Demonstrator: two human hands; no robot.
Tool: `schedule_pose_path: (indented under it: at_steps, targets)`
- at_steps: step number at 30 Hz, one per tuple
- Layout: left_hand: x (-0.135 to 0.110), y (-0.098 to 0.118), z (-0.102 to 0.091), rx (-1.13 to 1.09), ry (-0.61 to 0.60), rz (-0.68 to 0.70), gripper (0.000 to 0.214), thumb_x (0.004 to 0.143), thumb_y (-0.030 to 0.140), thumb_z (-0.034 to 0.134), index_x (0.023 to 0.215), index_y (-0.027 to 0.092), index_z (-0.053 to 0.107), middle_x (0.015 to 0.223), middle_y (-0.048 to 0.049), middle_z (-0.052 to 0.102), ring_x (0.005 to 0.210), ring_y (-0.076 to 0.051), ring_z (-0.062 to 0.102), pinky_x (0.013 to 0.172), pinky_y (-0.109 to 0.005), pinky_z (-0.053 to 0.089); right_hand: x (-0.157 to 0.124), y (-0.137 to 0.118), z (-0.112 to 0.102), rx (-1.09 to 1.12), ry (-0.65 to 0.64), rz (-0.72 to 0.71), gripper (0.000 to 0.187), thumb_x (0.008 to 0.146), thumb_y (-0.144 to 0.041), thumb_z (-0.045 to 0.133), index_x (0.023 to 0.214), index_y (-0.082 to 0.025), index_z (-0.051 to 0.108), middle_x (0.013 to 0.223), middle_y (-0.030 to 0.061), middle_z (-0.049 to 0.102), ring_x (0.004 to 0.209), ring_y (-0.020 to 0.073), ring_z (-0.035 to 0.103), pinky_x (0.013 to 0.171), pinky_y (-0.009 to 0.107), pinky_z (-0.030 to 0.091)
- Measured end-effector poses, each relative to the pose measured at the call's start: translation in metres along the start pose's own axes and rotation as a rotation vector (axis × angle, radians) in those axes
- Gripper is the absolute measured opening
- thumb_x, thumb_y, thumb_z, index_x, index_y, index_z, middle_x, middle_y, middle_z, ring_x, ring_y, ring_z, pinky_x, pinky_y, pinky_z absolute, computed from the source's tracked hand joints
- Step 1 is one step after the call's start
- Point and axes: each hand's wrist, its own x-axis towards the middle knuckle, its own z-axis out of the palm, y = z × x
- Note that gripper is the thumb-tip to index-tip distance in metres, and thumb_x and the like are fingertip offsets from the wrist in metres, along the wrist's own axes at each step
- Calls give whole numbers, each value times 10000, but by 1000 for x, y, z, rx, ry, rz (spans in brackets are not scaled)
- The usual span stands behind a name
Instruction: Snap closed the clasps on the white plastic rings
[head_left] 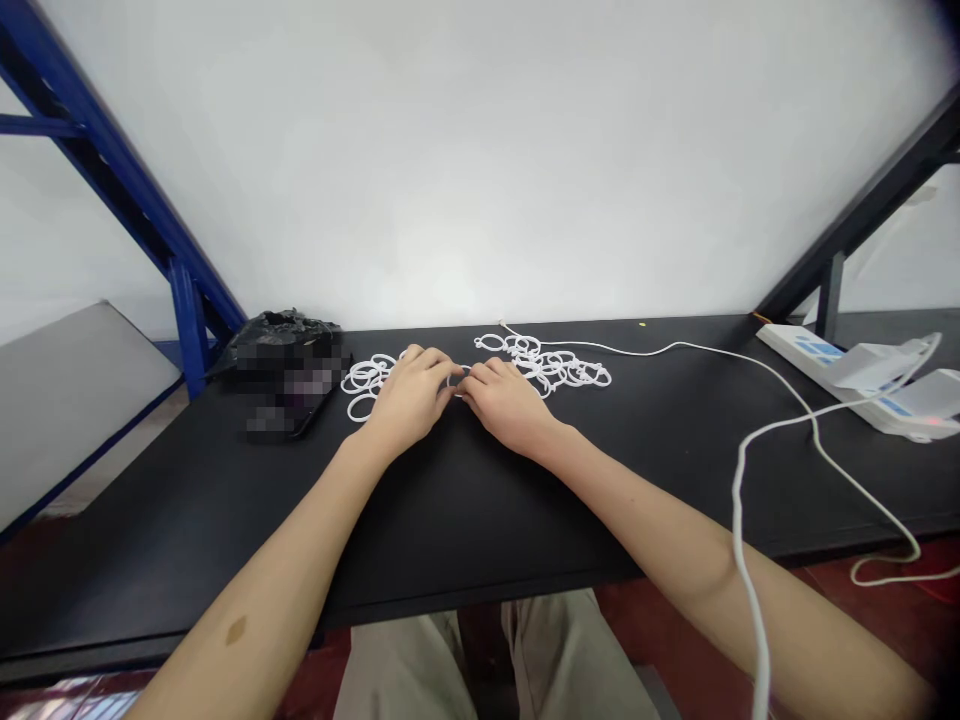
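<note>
- Left hand and right hand pinched a thin white ring between them.
- Round loops lay tangled, partly hidden behind the hands.
- Crumpled bag: partly blurred.

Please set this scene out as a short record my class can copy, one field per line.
Left hand: fingertips at a white loop
Right hand: fingertips at the same loop; exact grips unclear
Loop piles: white; one beside left hand, another beyond right hand
Surface: black table
Far left: crumpled black plastic
Far right: white power strip
</note>
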Motion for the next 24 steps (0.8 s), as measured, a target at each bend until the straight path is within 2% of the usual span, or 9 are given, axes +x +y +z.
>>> schedule_pose_path:
  at_steps: [4,7,17,24]
  targets:
    - [1,7,0,-164,-11,22,215,941,228,472,1034,202,665,1062,-69,655,1011,-246,532,915,-410,471,-5,9,-8,344,53,110,186,971,-183,499,1006,-186,681,975,56,660,905,179,569,860,325,448]
    - [1,9,-1,-209,4,-16,206,949,276,482,1022,203,660,1073,-67,658,1025,-240,558,919,-408,477,-4,9,-10,471,110,137,187,961,-162,501,984,-200,683,948,38,653,896,163,590,836,308,458]
    - [1,6,-5,-267,56,-95,220,960,303,473,1029,201,656,1067,-58,659,917,-198,619,830,-347,491,0,-7,2,619,338,234,153,938,-177,506,973,-199,654,931,35,635,834,154,591,793,295,482]
    - [1,12,-3,-289,-21,-54,236,970,317,450,878,201,634,857,-25,635,753,-168,565,720,-308,436,3,-7,-1,688,449,269,137,898,-156,535,992,-178,632,1010,56,605,806,133,610,809,296,513]
